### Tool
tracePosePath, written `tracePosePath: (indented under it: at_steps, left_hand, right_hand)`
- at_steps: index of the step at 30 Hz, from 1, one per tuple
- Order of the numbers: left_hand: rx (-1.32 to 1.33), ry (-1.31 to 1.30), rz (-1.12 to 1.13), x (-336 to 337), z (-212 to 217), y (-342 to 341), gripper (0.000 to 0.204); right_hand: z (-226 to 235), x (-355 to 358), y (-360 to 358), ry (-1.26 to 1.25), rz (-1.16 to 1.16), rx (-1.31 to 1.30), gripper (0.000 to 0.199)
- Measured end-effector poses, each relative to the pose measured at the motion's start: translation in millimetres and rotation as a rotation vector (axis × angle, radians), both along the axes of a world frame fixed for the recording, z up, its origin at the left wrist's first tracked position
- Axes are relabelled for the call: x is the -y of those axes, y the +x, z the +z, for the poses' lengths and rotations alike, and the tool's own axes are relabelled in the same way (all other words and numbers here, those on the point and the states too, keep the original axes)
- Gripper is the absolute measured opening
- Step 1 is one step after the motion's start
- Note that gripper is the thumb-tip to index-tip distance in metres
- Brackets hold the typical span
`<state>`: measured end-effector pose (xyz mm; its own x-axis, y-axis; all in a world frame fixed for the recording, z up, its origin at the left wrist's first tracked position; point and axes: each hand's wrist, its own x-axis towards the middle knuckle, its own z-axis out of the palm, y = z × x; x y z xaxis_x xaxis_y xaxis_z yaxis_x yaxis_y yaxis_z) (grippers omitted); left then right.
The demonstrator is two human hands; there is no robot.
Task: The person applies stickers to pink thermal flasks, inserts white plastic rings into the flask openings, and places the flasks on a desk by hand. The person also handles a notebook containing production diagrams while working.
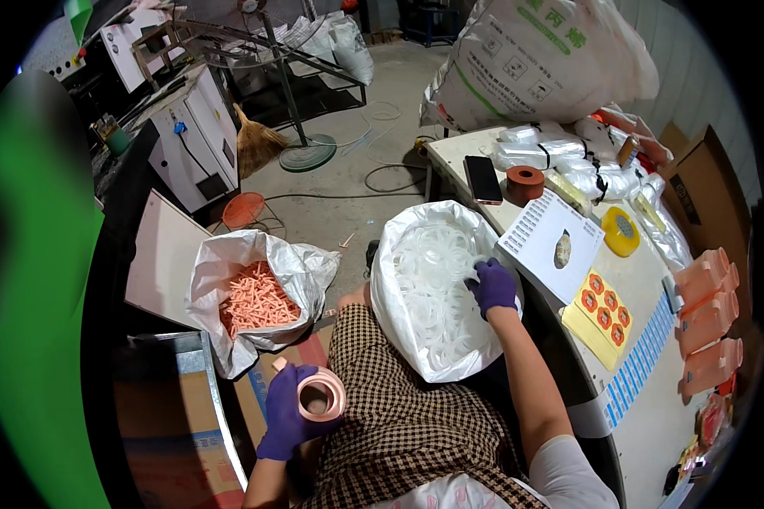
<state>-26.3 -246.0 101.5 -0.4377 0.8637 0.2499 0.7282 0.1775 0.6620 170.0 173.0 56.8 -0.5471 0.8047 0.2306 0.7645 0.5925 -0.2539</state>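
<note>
My left hand, in a purple glove, is wrapped round a pink plastic cup above my lap. The cup's round open mouth faces up, and a small pink tab sticks out at its left side. Reaching into a white woven bag is my right hand, also gloved in purple. Its fingers are bent in a pinch at the right edge of a heap of translucent rings, seemingly on one ring.
To the left stands a white bag of small pink plastic pieces. The table at right bears a phone, brown tape, yellow tape, papers, a sticker sheet and pink containers. Cardboard boxes lie lower left.
</note>
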Motion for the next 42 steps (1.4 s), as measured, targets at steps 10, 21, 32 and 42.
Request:
tracePosePath:
  at_steps: [10, 21, 32, 42]
  left_hand:
    - [-0.154, 0.091, 0.031, -13.9, 15.0, 6.8, 0.072]
    - [0.411, 0.069, 0.166, -20.3, 11.0, -2.0, 0.043]
    - [-0.124, 0.104, -0.074, -60.0, 64.9, 10.2, 0.072]
    - [-0.337, 0.293, -0.072, -73.3, 50.8, 29.3, 0.069]
  right_hand:
    - [20.0, 0.8, 2.4, 0.08, 0.013, 0.119, 0.015]
    - [65.1, 128.9, -1.1, -0.179, 0.605, -0.716, 0.009]
    - [96.2, 210.7, -44.0, -0.585, 1.145, -0.631, 0.028]
    - [62.0, 231.1, -46.8, -0.499, 0.869, -0.575, 0.021]
